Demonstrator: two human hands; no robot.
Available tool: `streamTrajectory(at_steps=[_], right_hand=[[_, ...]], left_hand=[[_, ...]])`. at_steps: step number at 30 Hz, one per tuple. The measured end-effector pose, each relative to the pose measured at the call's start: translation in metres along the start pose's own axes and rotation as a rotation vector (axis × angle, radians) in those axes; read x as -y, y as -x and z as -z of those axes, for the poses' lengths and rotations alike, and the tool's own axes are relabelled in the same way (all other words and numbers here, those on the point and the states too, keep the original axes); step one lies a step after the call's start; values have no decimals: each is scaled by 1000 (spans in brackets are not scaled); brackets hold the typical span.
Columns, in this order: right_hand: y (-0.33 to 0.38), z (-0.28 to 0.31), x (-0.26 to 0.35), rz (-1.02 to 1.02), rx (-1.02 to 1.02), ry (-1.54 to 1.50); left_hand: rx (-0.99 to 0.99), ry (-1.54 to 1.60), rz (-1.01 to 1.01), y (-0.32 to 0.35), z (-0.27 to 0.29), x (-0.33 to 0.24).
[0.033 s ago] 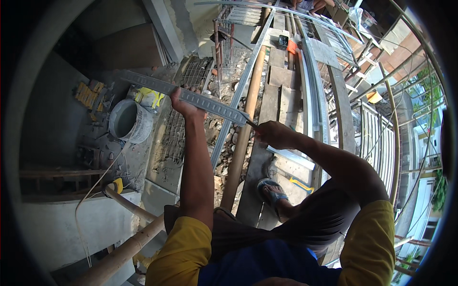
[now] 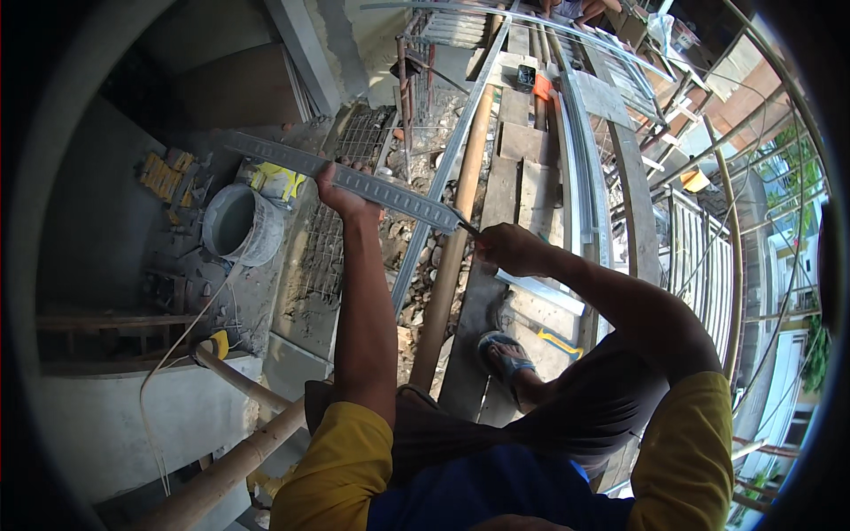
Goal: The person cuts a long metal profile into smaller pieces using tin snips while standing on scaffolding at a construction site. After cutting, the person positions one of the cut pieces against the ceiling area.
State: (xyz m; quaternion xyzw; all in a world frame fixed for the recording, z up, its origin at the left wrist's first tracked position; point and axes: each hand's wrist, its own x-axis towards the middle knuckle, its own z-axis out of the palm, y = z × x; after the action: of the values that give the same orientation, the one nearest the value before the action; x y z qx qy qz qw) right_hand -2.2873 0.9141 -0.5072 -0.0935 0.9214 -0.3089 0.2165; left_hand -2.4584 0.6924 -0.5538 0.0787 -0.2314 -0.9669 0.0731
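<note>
My left hand grips, its arm stretched forward; my right hand is fisted, its elbow bent outward.

A building site around us here; a bamboo pole runs along the left edge of worn planks; loose rubble beside it, wire mesh, a grey-caked bucket.

Left hand gripped slotted metal channel partway along. Right hand closed around dark tool, kind unclear, its tip at channel's right end. Below channel ran bamboo pole, beside wooden planks. Sandalled foot rested on planks; yellow-edged tool lay just right of it. Grey bucket stood well left. Wire mesh lay between bucket and pole. Another person showed partly at top edge.
</note>
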Motion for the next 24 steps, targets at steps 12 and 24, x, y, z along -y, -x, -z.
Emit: streamTrajectory(at_steps=[12,24], right_hand=[[6,7,6,-98,31,-139],[5,5,4,-76,15,2]], left_hand=[[-16,0,1,-2,5,7],[-4,6,13,-1,6,6]])
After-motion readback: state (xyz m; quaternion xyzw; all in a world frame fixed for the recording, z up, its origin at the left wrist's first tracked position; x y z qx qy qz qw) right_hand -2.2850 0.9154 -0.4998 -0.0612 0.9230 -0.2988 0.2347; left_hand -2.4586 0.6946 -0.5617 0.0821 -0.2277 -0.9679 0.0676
